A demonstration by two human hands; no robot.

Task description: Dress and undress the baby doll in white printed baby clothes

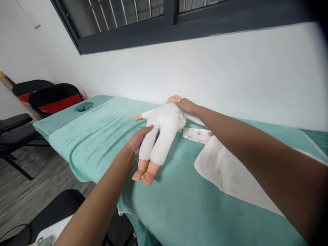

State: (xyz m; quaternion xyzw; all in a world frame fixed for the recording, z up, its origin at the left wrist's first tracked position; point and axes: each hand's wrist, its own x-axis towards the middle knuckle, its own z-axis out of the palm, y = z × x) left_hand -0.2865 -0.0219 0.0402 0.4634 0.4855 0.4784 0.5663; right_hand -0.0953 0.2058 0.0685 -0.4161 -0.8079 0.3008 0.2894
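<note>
A baby doll (167, 118) with a white cloth body lies face up, tilted, over a green-covered bed (194, 205). Its bare feet point towards me and its head is at the far side, near the wall. My left hand (140, 139) grips the doll at its thigh and hip, thumb on top and the other fingers hidden beneath. Around the doll's head and neck, my right hand (189, 105) is closed; part of its grip is out of sight. Just right of the doll lies a patterned cloth strip (196, 134), beside a white cloth (220, 165) partly covered by my right forearm.
The bed has a face hole (84, 107) at its left end. Black and red chairs (57, 99) stand beyond that end. A black seat (61, 201) with a white object on it is at the lower left. A white wall (133, 75) with a dark-framed window runs behind the bed.
</note>
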